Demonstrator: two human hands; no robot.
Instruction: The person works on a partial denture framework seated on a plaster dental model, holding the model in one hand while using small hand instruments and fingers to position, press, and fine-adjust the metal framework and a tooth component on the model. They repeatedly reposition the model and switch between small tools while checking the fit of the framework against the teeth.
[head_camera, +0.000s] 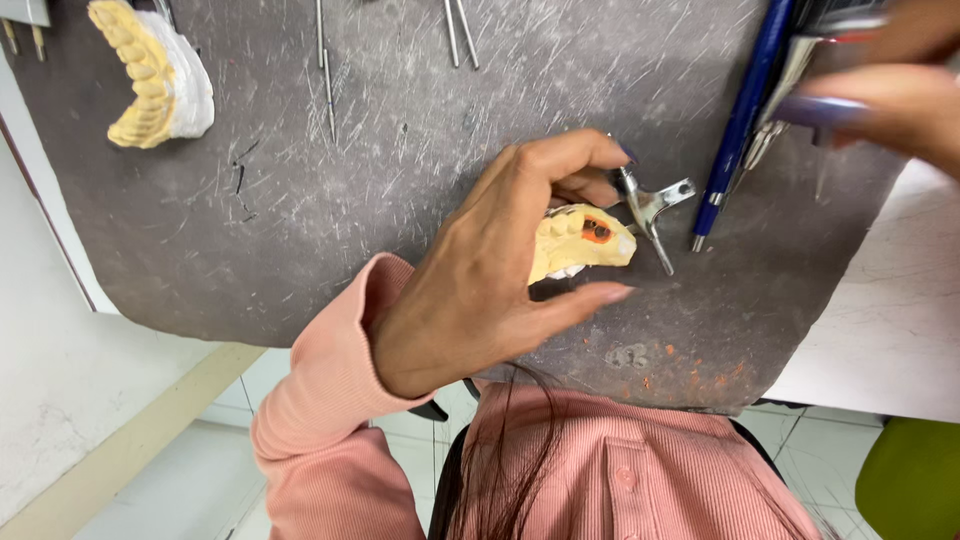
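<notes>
A dark grey, scratched mat (330, 200) covers most of the bench, with a pale worktop (890, 330) showing at its right edge and orange crumbs scattered near its lower border. The person's pink sleeve (330, 420) runs up from the bottom to the left hand (480, 280), which pinches a yellow dental cast (580, 240) between thumb below and fingers above, lifted just over the mat's middle; an orange patch with dark spots marks the cast's top. A small metal tool (650, 205) lies on the mat just beside the cast, touching or nearly touching the fingertips. At the upper right the right hand (900, 100) is blurred, its fingers closed round a thin violet-handled instrument (815, 112). Beside it lies a blue pen (740, 120). A second cast (150, 75), yellow teeth on a white base, sits at the mat's upper left corner. Thin metal probes (325, 60) rest along the top edge.
</notes>
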